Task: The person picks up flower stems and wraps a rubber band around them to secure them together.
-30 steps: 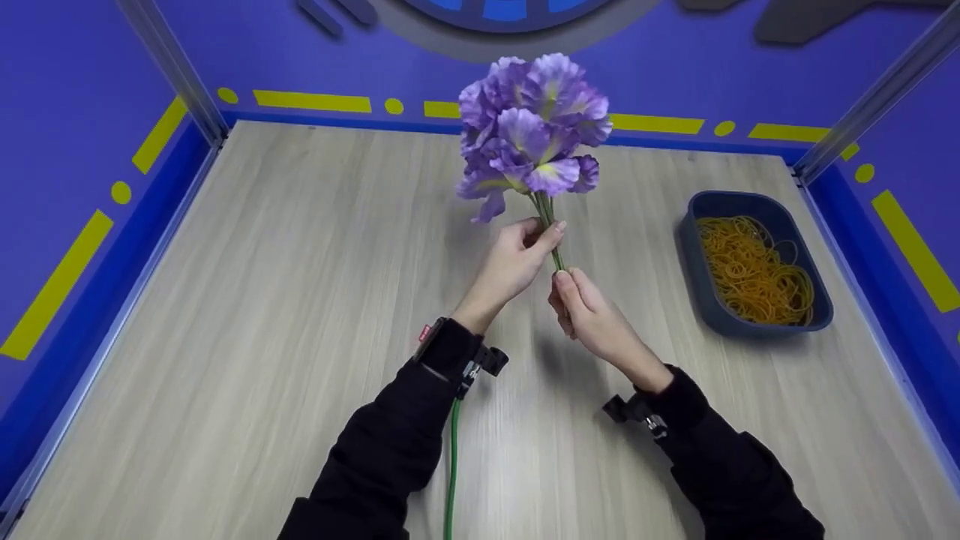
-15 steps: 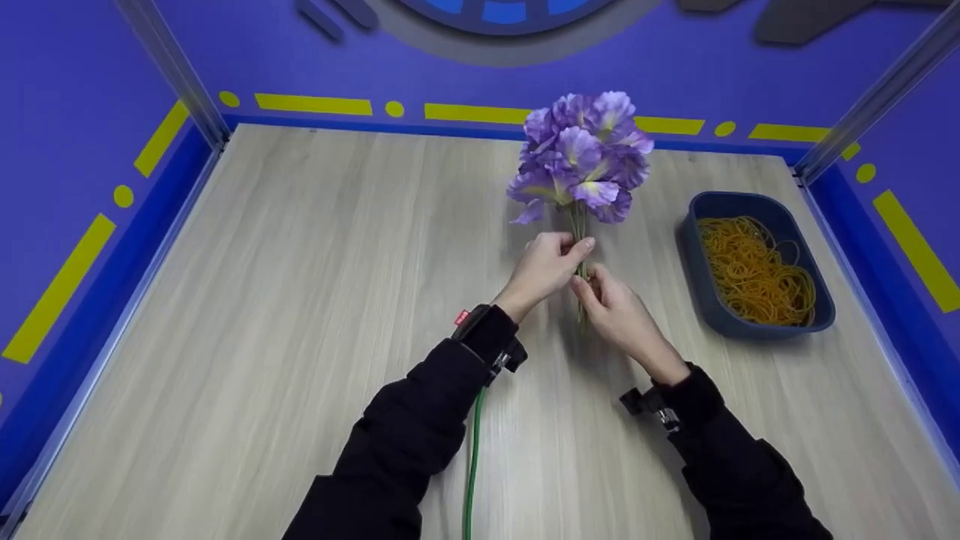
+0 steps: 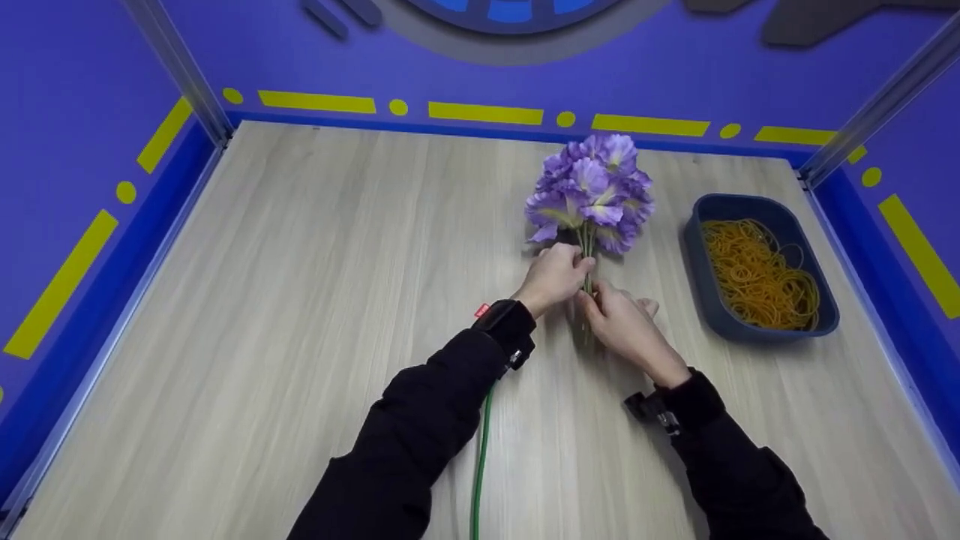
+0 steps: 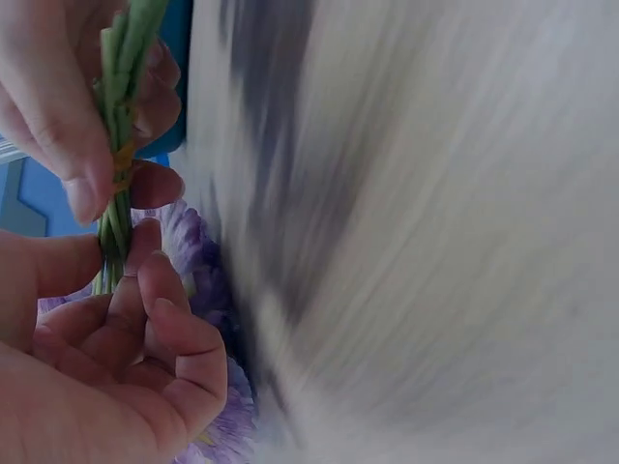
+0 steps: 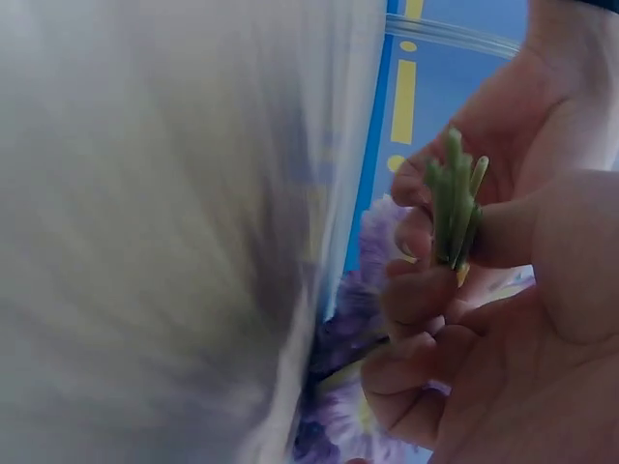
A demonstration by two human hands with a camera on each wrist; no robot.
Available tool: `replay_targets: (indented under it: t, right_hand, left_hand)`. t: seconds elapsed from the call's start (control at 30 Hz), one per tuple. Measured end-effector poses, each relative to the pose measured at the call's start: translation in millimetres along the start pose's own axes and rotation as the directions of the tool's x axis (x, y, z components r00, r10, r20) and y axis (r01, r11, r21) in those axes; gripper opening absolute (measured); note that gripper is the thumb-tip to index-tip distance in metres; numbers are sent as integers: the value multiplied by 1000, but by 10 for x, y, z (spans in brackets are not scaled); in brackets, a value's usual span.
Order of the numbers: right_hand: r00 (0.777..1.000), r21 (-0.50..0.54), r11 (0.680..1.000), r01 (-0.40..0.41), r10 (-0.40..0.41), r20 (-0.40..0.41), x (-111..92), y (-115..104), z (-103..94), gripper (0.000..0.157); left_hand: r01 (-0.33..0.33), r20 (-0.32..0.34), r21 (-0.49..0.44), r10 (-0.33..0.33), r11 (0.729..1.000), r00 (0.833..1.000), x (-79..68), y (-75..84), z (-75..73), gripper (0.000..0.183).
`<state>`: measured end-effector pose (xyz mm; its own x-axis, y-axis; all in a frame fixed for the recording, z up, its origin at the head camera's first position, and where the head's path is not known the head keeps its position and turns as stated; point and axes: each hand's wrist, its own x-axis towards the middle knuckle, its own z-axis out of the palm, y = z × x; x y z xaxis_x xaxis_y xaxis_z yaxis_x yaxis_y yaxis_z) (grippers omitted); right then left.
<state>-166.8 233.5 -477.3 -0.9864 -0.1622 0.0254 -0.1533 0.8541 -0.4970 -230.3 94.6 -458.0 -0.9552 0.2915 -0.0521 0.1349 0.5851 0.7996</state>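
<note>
Purple artificial irises (image 3: pixel 592 187), gathered in one bunch, point away from me over the table. My left hand (image 3: pixel 553 276) pinches the green stems just below the blooms. Lower down, my right hand (image 3: pixel 624 324) pinches the same stems between thumb and fingers. A yellow rubber band (image 4: pixel 123 166) wraps around the stems by the right hand's fingertips in the left wrist view. Cut stem ends (image 5: pixel 455 198) stick out past the right thumb in the right wrist view, where the fingers hide most of the band.
A dark blue bin (image 3: pixel 697 277) filled with loose yellow rubber bands (image 3: pixel 757 274) stands to the right on the wood-grain table (image 3: pixel 337 262). Blue walls (image 3: pixel 480 82) enclose the back and sides. A green cable (image 3: pixel 481 465) hangs below the left sleeve.
The iris bunch has moved right and closer to me, its blooms now lower over the table. Both hands have travelled with it, still holding the stems.
</note>
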Motion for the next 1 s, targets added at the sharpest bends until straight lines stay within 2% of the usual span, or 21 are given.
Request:
replay_targets:
  t: [0.13, 0.3, 0.4, 0.77, 1.0]
  right_hand:
    - [999, 4, 1000, -6, 6, 35, -12, 29, 8, 28]
    - [995, -12, 1000, -25, 26, 101, -39, 47, -17, 50]
    - [991, -20, 999, -28, 30, 128, -41, 51, -35, 59]
    - [988, -15, 1000, 0, 2, 157, -44, 66, -49, 61]
    - [986, -5, 1000, 7, -6, 169, -50, 87, -51, 63]
  left_hand:
    - [17, -5, -22, -17, 1000, 1000, 33, -62, 68, 37]
    - [45, 15, -24, -45, 999, 999, 61, -127, 117, 39]
    - [49, 22, -41, -48, 998, 999, 68, -139, 123, 38]
    - [64, 22, -16, -64, 998, 998, 70, -113, 122, 25]
    - [73, 30, 69, -75, 995, 997, 60, -97, 118, 24]
